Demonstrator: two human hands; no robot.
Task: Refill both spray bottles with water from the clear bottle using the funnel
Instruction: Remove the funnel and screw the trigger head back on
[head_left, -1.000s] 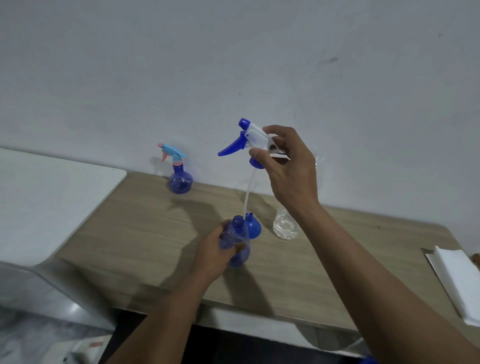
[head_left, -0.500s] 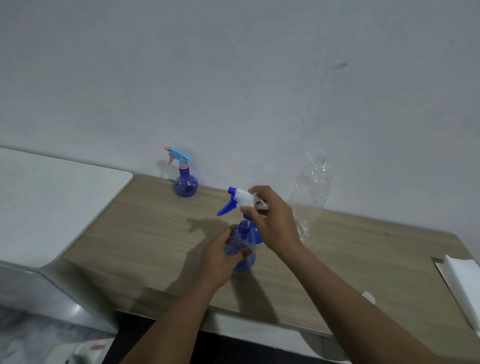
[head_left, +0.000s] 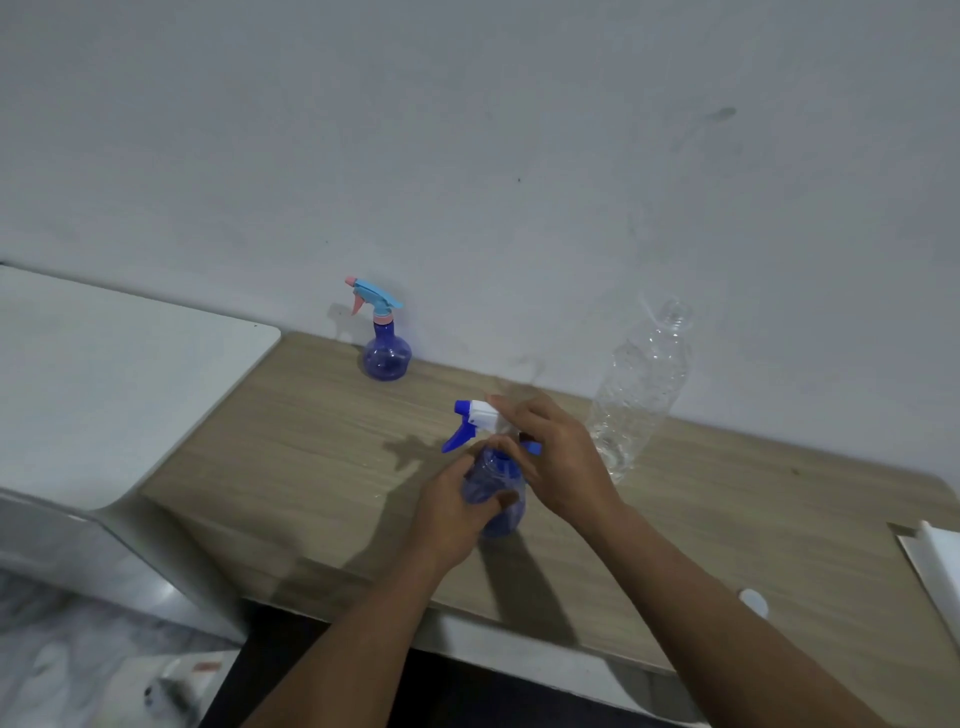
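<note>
Spray bottle (head_left: 493, 499) stands mid-tabletop (head_left: 322, 447), your left hand (head_left: 457, 506) clasping its body, right hand (head_left: 550, 457) gripping the trigger head (head_left: 475, 421) at twelve o'clock. Light, slick plastic; hold the neck, twist gently.

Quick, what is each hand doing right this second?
Left hand: closed around the blue spray bottle, holding it on the table.
Right hand: closed on the white and blue spray head, at the bottle's neck.
</note>
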